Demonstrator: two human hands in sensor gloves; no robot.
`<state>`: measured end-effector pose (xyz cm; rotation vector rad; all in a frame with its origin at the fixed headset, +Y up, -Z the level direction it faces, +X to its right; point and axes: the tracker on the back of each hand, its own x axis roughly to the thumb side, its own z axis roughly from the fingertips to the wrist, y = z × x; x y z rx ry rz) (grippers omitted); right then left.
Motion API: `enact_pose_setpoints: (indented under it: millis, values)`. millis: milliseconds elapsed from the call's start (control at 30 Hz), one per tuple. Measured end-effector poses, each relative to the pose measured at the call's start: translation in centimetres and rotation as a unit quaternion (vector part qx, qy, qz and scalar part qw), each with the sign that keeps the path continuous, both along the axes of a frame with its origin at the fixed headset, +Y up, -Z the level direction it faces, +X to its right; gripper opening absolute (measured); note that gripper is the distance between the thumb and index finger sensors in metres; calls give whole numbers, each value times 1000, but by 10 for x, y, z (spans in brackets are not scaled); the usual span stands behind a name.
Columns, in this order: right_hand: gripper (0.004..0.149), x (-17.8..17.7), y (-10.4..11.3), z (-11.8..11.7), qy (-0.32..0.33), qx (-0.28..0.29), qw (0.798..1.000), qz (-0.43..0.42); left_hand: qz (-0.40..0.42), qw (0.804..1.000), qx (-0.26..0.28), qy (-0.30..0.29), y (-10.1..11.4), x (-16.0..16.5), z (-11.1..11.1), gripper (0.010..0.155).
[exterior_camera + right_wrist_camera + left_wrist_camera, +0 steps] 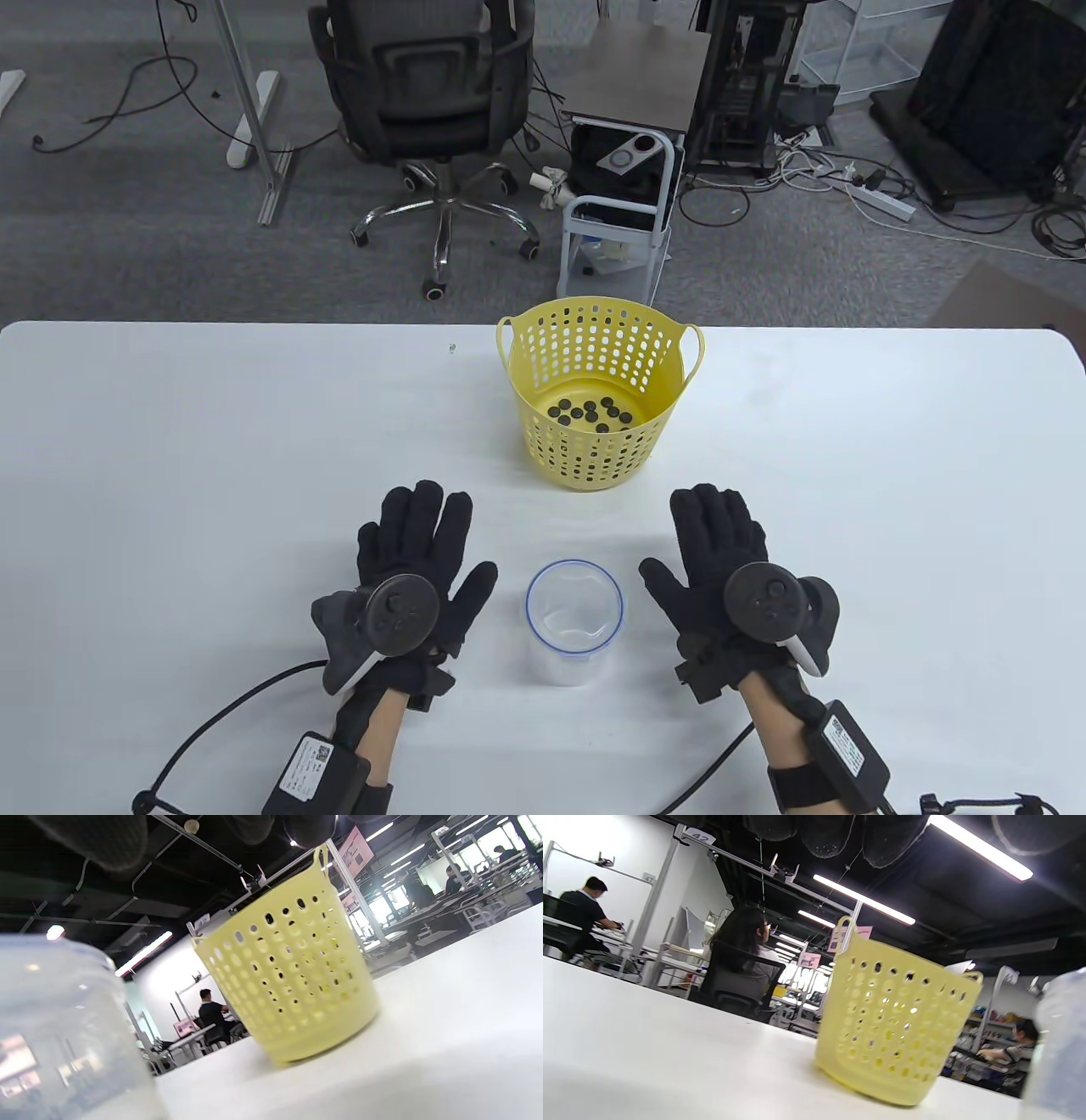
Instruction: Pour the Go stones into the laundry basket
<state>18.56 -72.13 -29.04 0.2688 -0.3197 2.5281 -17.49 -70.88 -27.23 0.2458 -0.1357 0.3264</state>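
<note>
A yellow perforated laundry basket (653, 407) stands upright at the table's far middle, with several black Go stones (591, 413) on its floor. It also shows in the left wrist view (895, 1022) and the right wrist view (292, 976). A clear plastic cup with a blue rim (573, 618) stands upright and empty between my hands; it also shows in the left wrist view (1058, 1052) and the right wrist view (63, 1031). My left hand (420, 564) lies flat and open on the table left of the cup. My right hand (721, 560) lies flat and open to its right. Neither holds anything.
The white table (170, 475) spreads wide on both sides. A tiny speck (452, 347) lies near its far edge. Beyond the table stand an office chair (433, 102) and a small cart (624, 170). Cables run from my wrists off the near edge.
</note>
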Motion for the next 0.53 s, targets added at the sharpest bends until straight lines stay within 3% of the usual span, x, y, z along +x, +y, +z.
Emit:
enact_pose_setpoints:
  millis: [167,533]
  values:
    - [84,1,-17,-8,-22,-33,997,68,-49,997,-60,16,-16,-3,-12,82]
    - [85,-4,-43,-19,-31,-89,985,142,-93,990,-98,39,-38,-7,-25,81]
